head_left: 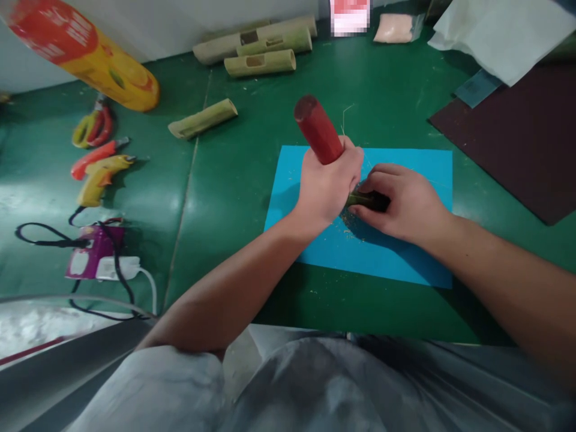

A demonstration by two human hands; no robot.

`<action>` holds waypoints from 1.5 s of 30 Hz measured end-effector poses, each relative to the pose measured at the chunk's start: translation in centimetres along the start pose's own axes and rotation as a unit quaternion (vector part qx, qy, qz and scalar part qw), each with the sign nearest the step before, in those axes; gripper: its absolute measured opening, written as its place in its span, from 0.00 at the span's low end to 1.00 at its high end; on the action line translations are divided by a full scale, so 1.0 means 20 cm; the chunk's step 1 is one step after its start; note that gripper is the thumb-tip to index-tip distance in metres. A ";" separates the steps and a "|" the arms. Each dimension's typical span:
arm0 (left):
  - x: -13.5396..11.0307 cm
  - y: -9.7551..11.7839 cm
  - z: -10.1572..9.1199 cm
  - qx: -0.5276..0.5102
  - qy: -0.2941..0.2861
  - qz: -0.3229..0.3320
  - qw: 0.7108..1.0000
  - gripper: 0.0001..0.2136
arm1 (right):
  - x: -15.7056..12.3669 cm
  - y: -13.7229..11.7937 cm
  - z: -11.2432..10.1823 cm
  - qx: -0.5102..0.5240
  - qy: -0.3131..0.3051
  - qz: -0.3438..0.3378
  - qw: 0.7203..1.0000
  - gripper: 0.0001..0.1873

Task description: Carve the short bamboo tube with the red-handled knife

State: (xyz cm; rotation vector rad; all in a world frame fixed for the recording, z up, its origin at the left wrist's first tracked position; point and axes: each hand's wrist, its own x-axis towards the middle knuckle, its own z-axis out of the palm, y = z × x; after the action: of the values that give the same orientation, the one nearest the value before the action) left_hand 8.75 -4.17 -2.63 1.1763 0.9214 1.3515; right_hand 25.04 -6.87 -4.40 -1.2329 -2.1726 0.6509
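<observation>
My left hand (330,180) is wrapped round a tool with a thick red handle (318,129), which tilts up and to the left. The hand hides the tool's working end. Close beside it, my right hand (400,198) grips a short dark green bamboo piece (371,200) between thumb and fingers. Both hands are over a blue sheet (405,258) on the green table. Fine shavings (351,228) lie scattered on the sheet beneath the bamboo.
Cut bamboo tubes (261,62) line the back, with another tube (203,119) nearer. On the left are an orange drink bottle (112,66), pliers (93,126), a yellow glue gun (99,180) and a purple power adapter (92,252) with cords. A dark board (517,132) lies right.
</observation>
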 end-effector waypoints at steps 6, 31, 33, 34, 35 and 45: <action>0.00 0.01 0.01 0.006 0.013 -0.017 1.000 0.21 | 0.00 0.00 0.00 0.001 0.002 -0.001 1.000 0.06; 0.02 0.05 -0.01 -0.031 -0.032 -0.041 0.998 0.22 | 0.01 0.02 -0.01 0.004 -0.014 -0.010 1.000 0.08; 0.02 0.04 0.00 -0.032 -0.006 -0.027 0.999 0.22 | 0.01 0.02 -0.01 -0.001 -0.013 -0.007 1.000 0.08; 0.02 0.04 0.01 -0.026 0.000 -0.028 0.999 0.22 | 0.01 0.02 -0.01 -0.003 -0.011 -0.005 1.000 0.08; 0.02 0.04 0.01 -0.018 0.004 -0.032 0.999 0.22 | 0.01 0.02 -0.01 -0.003 -0.009 -0.005 1.000 0.08; -0.02 0.06 0.02 0.060 0.017 -0.056 0.997 0.22 | 0.00 0.02 -0.01 -0.012 -0.003 -0.010 1.000 0.08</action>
State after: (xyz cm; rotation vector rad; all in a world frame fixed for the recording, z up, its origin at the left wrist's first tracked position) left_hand 8.91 -4.73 -1.48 1.1765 1.0891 1.2446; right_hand 25.33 -6.66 -4.55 -1.2212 -2.2006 0.6229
